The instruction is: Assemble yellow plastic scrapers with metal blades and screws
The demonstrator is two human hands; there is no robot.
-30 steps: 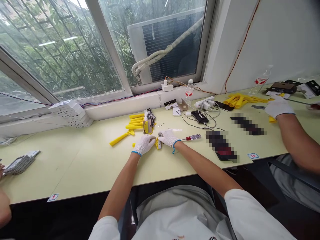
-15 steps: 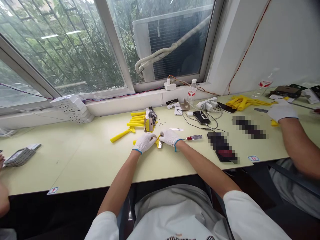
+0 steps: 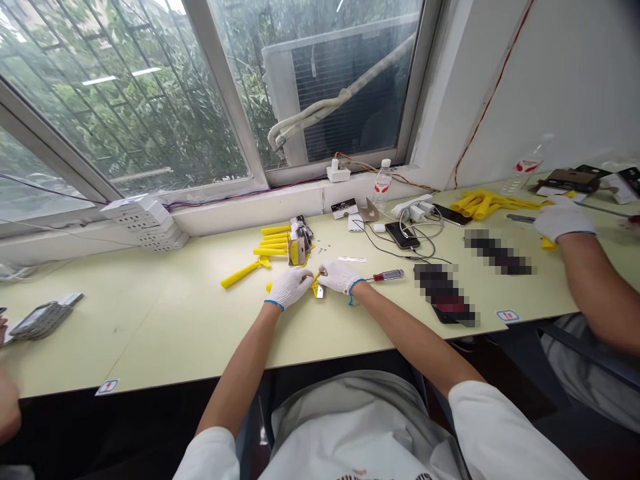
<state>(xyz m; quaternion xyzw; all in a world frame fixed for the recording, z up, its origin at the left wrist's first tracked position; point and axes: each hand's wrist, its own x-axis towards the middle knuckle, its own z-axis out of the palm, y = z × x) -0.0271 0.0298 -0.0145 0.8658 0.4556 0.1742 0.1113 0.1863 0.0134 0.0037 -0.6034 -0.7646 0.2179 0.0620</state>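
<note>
Both my hands wear white knit gloves with blue cuffs and meet over the table. My left hand (image 3: 289, 287) is closed round a yellow scraper (image 3: 315, 285); its handle end pokes out left of the glove. A bright metal blade (image 3: 320, 292) shows at the scraper's head, facing me. At the head's right side, my right hand (image 3: 339, 275) has its fingers pinched on the yellow plastic; any small part between the fingertips is hidden. Just right of that hand lies a screwdriver (image 3: 387, 275) with a clear and red handle. Several tiny dark screws (image 3: 323, 248) are scattered beyond my hands.
Another yellow scraper (image 3: 245, 272) lies to the left, near a pile of yellow handles (image 3: 274, 241) with carded packs. Behind stand a water bottle (image 3: 383, 183), a phone (image 3: 403, 235) and cables. A co-worker's gloved hand (image 3: 565, 219) is at the right; grey packs (image 3: 45, 317) lie far left.
My hands and the scraper stay nearly where they were. The view has shifted very slightly.
</note>
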